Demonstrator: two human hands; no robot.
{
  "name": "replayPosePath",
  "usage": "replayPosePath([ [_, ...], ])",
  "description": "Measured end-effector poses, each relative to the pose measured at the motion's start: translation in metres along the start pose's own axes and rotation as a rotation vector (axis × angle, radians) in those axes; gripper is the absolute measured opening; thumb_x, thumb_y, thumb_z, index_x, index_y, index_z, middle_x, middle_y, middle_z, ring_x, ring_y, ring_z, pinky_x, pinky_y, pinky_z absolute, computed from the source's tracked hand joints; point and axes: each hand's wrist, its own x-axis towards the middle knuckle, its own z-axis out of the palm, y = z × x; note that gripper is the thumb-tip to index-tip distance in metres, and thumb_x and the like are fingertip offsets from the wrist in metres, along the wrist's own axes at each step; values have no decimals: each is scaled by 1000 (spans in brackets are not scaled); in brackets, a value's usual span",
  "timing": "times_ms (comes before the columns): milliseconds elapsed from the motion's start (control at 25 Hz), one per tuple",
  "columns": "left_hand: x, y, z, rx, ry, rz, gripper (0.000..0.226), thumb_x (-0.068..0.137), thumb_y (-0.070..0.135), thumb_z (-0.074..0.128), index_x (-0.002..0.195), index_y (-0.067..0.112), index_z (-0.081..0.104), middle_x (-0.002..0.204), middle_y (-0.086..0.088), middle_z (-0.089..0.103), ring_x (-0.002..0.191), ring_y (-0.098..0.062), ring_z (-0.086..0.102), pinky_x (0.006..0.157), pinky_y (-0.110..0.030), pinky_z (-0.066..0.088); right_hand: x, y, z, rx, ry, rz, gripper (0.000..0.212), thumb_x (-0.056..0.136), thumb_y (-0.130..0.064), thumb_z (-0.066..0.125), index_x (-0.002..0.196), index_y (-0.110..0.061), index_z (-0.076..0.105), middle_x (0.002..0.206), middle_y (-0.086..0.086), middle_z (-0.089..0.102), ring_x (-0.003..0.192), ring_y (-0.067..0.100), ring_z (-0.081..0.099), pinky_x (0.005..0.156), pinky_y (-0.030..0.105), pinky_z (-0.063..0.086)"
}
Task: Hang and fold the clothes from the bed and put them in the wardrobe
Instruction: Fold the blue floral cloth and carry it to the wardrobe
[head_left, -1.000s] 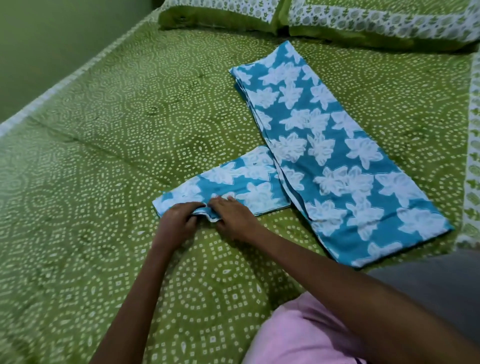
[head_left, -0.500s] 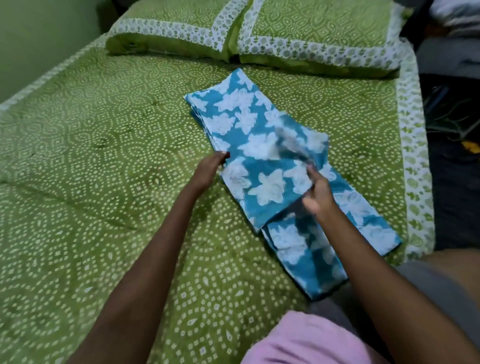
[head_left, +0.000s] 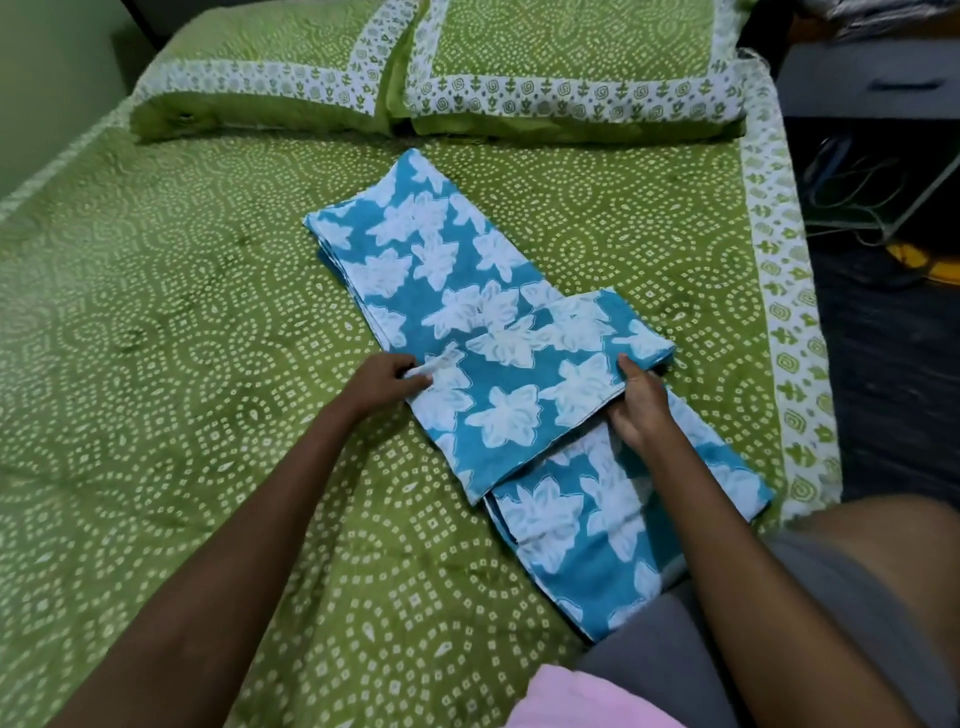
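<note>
A blue garment (head_left: 415, 249) with white flowers lies in a long strip across the green bedspread (head_left: 156, 364). Its side section (head_left: 524, 395) is folded over the middle of the strip. My left hand (head_left: 382, 382) pinches the left corner of that folded section. My right hand (head_left: 636, 402) grips the section's right edge, thumb on top and fingers beneath. The strip's near end (head_left: 582, 545) reaches toward my lap.
Two green pillows (head_left: 519, 67) with white borders lie at the head of the bed. The bed's right edge (head_left: 789, 332) drops to a dark floor with cables (head_left: 857, 187) and a yellow object (head_left: 930, 262). A green wall stands at the far left.
Both hands carried the side section from the left of the strip up and over onto its middle. It now lies flat there, and the view has shifted right.
</note>
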Motion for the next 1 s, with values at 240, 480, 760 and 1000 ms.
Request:
replayPosePath([
  [240,-5,18,44,409,417,-139,26,89,27,55,105,7,57,105,-14,58,102,-32,52,88,-41,37,22,-31,-11,-125,93,-88,16,95,-1,45,107,-7,54,98,11,62,88,24,63,85,39,53],
  [480,-5,89,112,332,52,343,68,92,55,22,146,14,29,156,-4,18,144,-22,14,116,-40,5,26,-29,-12,-226,129,-80,37,86,-3,58,122,-10,52,106,8,63,103,27,59,95,49,44],
  [760,6,102,117,-317,23,137,49,98,41,35,138,12,40,141,-11,45,127,-20,42,106,-35,30,11,-15,-6,-1026,-353,-692,42,96,2,41,136,-7,48,141,-3,40,131,7,32,106,12,27],
  [1000,54,113,79,-1217,43,-413,30,96,35,50,100,6,53,84,-10,59,74,-21,60,81,-35,52,9,-7,-44,-1830,-668,-1119,53,89,-11,49,141,-7,40,147,9,36,138,18,18,113,37,12],
])
